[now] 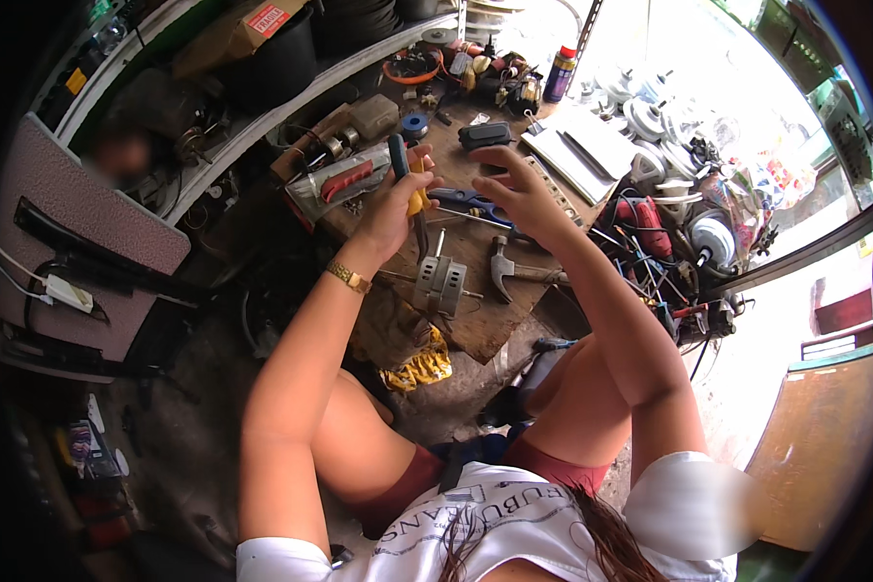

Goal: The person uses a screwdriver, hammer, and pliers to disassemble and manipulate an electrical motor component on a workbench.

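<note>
My left hand (390, 215) is closed around a hand tool (398, 153) with teal and yellow grips. The tool's dark metal end points down toward the bench; its exact kind is hard to make out. My right hand (516, 186) hovers to the right of it, fingers curved and apart, with nothing visible in them. Just below the tool, at the near edge of the bench, stands a small silver motor (439, 285) with a thin shaft. A claw hammer (502, 270) lies to the motor's right. Between my hands are a blue-handled tool (475, 202) and a screwdriver-like rod, partly covered.
The wooden bench (490, 335) carries a red-handled tool in a plastic bag (344, 181), a dark case (485, 135), a white flat box (577, 155) and a spray can (559, 76). White motor parts (647, 118) pile up at right. A shelf edge (291, 102) runs along the left.
</note>
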### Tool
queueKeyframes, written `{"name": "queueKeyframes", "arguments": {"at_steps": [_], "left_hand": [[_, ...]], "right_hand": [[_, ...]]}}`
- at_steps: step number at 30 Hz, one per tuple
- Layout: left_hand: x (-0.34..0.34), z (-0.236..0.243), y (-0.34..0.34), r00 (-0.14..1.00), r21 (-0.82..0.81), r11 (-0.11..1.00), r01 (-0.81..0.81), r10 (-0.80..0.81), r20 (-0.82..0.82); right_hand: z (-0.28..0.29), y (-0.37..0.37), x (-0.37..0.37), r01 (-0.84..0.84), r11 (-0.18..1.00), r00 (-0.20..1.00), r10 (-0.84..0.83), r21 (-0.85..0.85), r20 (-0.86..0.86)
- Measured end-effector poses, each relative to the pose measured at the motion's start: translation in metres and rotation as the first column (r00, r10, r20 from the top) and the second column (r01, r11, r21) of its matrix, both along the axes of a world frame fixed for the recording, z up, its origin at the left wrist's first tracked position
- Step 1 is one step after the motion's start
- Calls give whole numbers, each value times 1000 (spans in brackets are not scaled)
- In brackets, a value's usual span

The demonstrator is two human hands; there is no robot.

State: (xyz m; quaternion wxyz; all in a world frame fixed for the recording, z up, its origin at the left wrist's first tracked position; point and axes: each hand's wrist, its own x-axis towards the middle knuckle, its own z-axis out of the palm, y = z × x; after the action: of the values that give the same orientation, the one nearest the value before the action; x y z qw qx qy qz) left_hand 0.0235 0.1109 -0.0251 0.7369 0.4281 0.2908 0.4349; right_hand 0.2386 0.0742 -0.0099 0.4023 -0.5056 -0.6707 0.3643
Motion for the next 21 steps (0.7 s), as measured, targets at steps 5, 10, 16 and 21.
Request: {"name": "queueKeyframes", "arguments": {"at_steps": [5, 10, 16, 21], "left_hand": [[6, -34, 22, 964, 82, 992, -93, 111, -241], [21, -55, 24, 981, 40, 988, -149, 153, -122], [16, -64, 12, 973, -68, 973, -220, 224, 56], [9, -66, 8, 951, -59, 958, -281, 287, 116]], "right_hand": [[1, 8, 5, 24, 1000, 1000, -24, -9, -8], [-4, 11, 21, 9, 999, 1000, -10, -41, -21], [-4, 8, 28, -14, 999, 1000, 13, -33, -20], [5, 2, 23, -8, 996, 1000, 6, -87, -17]]}}
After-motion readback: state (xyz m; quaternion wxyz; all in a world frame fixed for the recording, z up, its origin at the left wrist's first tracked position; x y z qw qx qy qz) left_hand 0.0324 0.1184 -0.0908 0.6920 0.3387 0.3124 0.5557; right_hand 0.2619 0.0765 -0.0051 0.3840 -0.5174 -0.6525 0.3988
